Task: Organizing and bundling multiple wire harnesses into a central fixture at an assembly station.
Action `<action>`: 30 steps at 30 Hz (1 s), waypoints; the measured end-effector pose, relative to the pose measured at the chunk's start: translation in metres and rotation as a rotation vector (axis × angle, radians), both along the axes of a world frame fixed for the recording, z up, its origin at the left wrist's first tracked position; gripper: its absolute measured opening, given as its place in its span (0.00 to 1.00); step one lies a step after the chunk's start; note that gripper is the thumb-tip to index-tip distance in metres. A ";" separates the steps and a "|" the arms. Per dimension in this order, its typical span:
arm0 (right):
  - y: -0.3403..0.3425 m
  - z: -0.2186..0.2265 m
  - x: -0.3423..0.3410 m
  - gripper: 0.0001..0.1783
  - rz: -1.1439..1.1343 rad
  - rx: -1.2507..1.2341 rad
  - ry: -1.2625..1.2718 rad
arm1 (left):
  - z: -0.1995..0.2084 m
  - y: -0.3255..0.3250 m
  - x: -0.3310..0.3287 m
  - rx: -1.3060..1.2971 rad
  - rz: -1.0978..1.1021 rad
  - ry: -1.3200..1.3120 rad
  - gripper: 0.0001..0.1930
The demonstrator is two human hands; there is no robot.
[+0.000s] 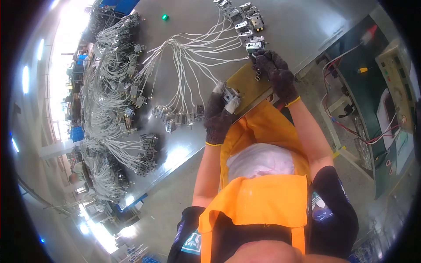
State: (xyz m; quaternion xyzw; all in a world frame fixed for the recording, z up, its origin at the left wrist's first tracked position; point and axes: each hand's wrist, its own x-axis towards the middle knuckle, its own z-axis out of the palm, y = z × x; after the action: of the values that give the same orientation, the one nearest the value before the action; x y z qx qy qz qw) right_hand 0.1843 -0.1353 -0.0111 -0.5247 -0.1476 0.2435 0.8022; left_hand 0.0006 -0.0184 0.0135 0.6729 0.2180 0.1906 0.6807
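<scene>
My left hand (218, 115), in a dark glove with pale fingertips, is closed round a small metal part (230, 95) with a white wire. It rests at the near edge of a brownish-yellow board (247, 87). My right hand (278, 75), in a dark glove, has its fingers curled together over the board's far right corner. Its fingertips lie against or just below another metal part (255, 44); what they hold is hidden. White wires (177, 46) fan from one bundle to a row of metal parts (238, 23) at the top and another row (177, 118) at the left.
Large heaps of wired metal parts (112, 94) line the left of the grey metal table (188, 17). A small green round object (165, 17) lies near the top. At the right stands a dark green bench (351, 83) with red and white cables and a beige control box (397, 72).
</scene>
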 end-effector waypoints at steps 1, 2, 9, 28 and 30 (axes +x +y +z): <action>-0.002 0.001 -0.002 0.14 0.004 -0.008 0.005 | 0.003 0.000 0.001 0.098 0.000 0.044 0.29; -0.004 0.003 -0.004 0.14 0.007 -0.017 0.009 | 0.006 -0.002 0.002 0.096 -0.003 0.049 0.29; -0.028 0.015 -0.026 0.11 -0.063 0.020 0.041 | -0.010 0.002 0.009 0.328 0.021 0.156 0.32; -0.035 0.020 -0.075 0.12 0.035 -0.171 -1.060 | -0.002 0.000 0.023 0.292 0.142 0.152 0.29; -0.041 0.012 -0.086 0.12 0.182 -0.123 -0.880 | -0.007 0.002 0.023 0.329 0.138 0.163 0.28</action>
State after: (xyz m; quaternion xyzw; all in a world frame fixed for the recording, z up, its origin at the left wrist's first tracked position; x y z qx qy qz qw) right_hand 0.0980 -0.1759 0.0010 -0.6098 -0.5054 0.0750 0.6058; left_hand 0.0235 -0.0163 0.0069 0.7717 0.2839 0.2149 0.5270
